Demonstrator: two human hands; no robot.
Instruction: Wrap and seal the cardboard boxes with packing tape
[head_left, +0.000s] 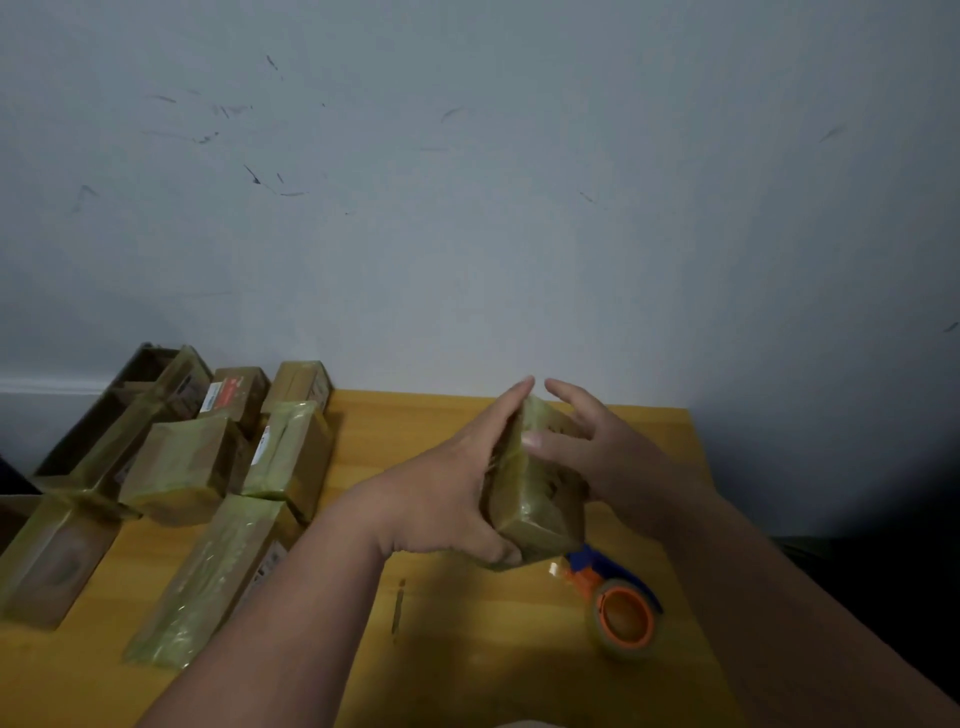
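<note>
A small cardboard box (540, 499) covered in shiny yellowish tape is held up over the yellow table (467, 623). My left hand (457, 493) grips its left side, thumb under the near corner. My right hand (587, 441) rests on its right and top faces, fingers spread and thumb pressing the taped top edge. A tape dispenser (618, 608) with a blue handle, orange core and clear tape roll lies on the table just below the box.
Several taped boxes (291, 457) lie in rows on the table's left part; a long one (218, 577) is nearest. An open dark cardboard carton (104, 415) sits at the far left. A grey wall stands right behind the table.
</note>
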